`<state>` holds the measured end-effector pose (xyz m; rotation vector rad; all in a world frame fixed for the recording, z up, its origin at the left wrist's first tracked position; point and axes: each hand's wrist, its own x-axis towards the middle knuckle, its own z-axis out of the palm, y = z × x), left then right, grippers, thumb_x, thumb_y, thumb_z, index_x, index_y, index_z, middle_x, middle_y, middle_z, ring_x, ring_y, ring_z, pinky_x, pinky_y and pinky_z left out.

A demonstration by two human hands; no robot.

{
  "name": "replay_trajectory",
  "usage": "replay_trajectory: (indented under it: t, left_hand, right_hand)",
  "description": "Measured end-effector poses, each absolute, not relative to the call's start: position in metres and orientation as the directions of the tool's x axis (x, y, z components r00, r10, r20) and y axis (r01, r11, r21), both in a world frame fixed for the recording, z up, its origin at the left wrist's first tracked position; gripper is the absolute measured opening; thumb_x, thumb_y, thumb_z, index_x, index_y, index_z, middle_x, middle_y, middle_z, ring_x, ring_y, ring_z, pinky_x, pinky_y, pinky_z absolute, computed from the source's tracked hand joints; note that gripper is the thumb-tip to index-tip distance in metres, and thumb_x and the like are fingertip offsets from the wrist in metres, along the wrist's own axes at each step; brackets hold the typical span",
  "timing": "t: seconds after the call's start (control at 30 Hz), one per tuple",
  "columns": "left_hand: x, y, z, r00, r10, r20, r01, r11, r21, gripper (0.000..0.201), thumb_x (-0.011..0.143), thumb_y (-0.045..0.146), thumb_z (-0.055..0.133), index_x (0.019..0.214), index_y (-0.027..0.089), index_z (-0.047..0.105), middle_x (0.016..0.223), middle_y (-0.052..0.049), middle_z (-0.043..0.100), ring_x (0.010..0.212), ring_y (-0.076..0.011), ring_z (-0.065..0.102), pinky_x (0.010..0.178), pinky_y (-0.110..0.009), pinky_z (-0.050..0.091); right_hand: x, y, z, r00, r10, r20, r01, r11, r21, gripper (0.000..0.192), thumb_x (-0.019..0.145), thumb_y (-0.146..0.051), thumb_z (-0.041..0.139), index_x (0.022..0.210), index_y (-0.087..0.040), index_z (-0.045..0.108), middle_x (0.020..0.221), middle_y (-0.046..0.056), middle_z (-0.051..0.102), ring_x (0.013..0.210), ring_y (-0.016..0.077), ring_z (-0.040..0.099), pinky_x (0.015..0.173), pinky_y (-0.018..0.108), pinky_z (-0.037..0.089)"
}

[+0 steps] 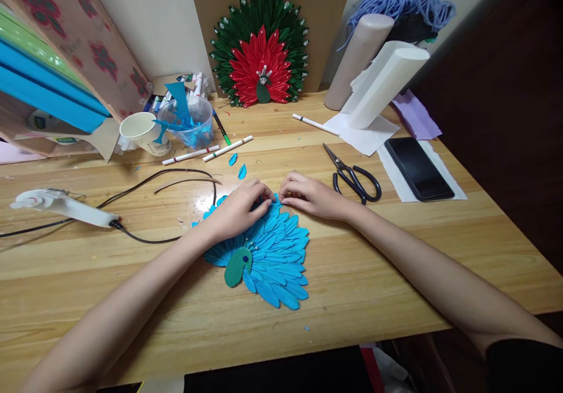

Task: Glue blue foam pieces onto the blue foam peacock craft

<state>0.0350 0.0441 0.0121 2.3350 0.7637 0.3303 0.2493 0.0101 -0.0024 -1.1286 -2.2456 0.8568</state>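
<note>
Both hands, left hand (pixel 240 208) and right hand (pixel 308 196), pinch closed on the far edge of the blue petal peacock (pixel 268 258); scissors (pixel 354 176) lie just right.

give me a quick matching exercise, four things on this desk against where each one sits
Things:
1. scissors
2. phone
3. glue gun
4. red fan

Places:
A. leaning on the back board
B. far left, cord trailing right
C. on white paper at the right
D. just right of the right hand

Pairs: 1-D, 2-C, 3-B, 4-A
</note>
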Motion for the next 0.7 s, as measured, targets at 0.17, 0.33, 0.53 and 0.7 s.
replay_trajectory:
  t: [0.17,0.33,0.53,0.7]
  left_hand:
    - [0.035,0.045,0.011,0.801,0.597,0.041,0.431,-0.624,0.652,0.015,0.087,0.02,0.044,0.095,0.018,0.057,0.095,-0.005,0.057,0.086,-0.0164,0.053,0.078,-0.032,0.044]
    - [0.034,0.044,0.013,0.81,0.584,0.046,0.425,-0.639,0.642,0.017,0.088,0.022,0.044,0.097,0.019,0.057,0.095,-0.005,0.056,0.088,-0.0167,0.053,0.08,-0.032,0.044]
    - [0.034,0.043,0.015,0.824,0.565,0.044,0.419,-0.659,0.625,0.021,0.088,0.02,0.043,0.101,0.022,0.059,0.097,-0.005,0.055,0.094,-0.0176,0.052,0.084,-0.033,0.043]
    - [0.034,0.043,0.013,0.828,0.559,0.036,0.423,-0.666,0.614,0.022,0.088,0.02,0.042,0.1,0.022,0.06,0.095,-0.005,0.055,0.094,-0.0179,0.053,0.084,-0.034,0.044]
  right_hand:
    - [0.249,0.01,-0.003,-0.539,0.831,0.137,0.524,0.458,-0.718,0.01,0.086,-0.021,0.051,0.089,-0.018,0.06,0.092,0.006,0.054,0.08,0.0164,0.052,0.072,0.03,0.042]
    - [0.249,0.01,-0.003,-0.531,0.836,0.136,0.517,0.448,-0.73,0.008,0.085,-0.022,0.053,0.086,-0.018,0.06,0.087,0.004,0.054,0.076,0.0145,0.05,0.067,0.028,0.04]
    - [0.256,0.013,-0.002,-0.506,0.859,0.08,0.498,0.366,-0.786,0.009,0.082,-0.025,0.057,0.088,-0.018,0.059,0.084,0.002,0.053,0.067,0.0114,0.047,0.059,0.024,0.039]
    - [0.26,0.014,-0.003,-0.51,0.857,0.075,0.472,0.351,-0.809,0.009,0.081,-0.027,0.058,0.084,-0.018,0.06,0.081,0.002,0.052,0.064,0.0105,0.047,0.056,0.023,0.039]
